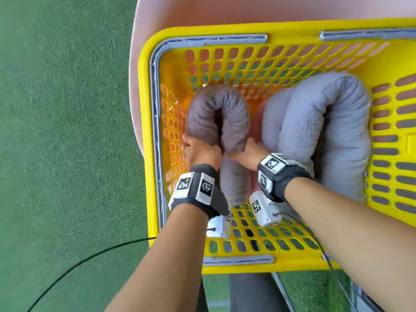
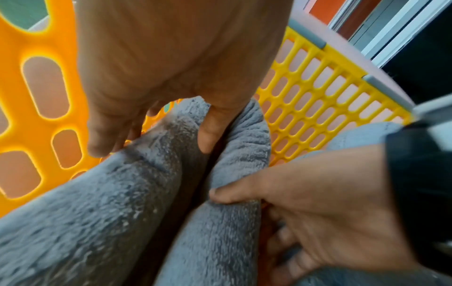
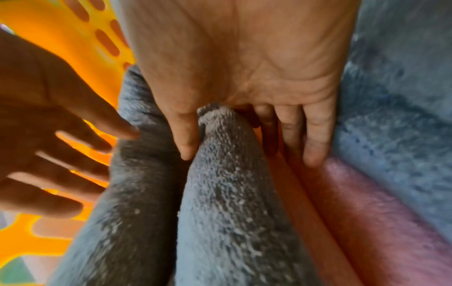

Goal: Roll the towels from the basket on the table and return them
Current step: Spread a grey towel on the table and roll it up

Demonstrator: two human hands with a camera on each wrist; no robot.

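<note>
A dark grey rolled towel (image 1: 218, 104) lies bent into a U at the left end of the yellow basket (image 1: 146, 131). My left hand (image 1: 198, 149) straddles its left leg (image 2: 122, 193), thumb in the crease and straight, spread fingers (image 3: 61, 164) along the outer side by the basket wall (image 2: 12, 58). My right hand (image 1: 249, 152) holds the right leg (image 3: 232, 193): thumb in the crease, fingers (image 3: 315, 147) down the far side. A lighter grey rolled towel (image 1: 324, 122), also bent into a U, lies to the right, untouched.
The basket stands on a pale pink table (image 1: 157, 14) close to its left edge, with green carpet (image 1: 56, 131) below. A pink fuzzy surface (image 3: 367, 193) shows between the two towels. Grey handles (image 1: 225, 39) lie folded along the rim. A black cable (image 1: 90, 257) trails over the floor.
</note>
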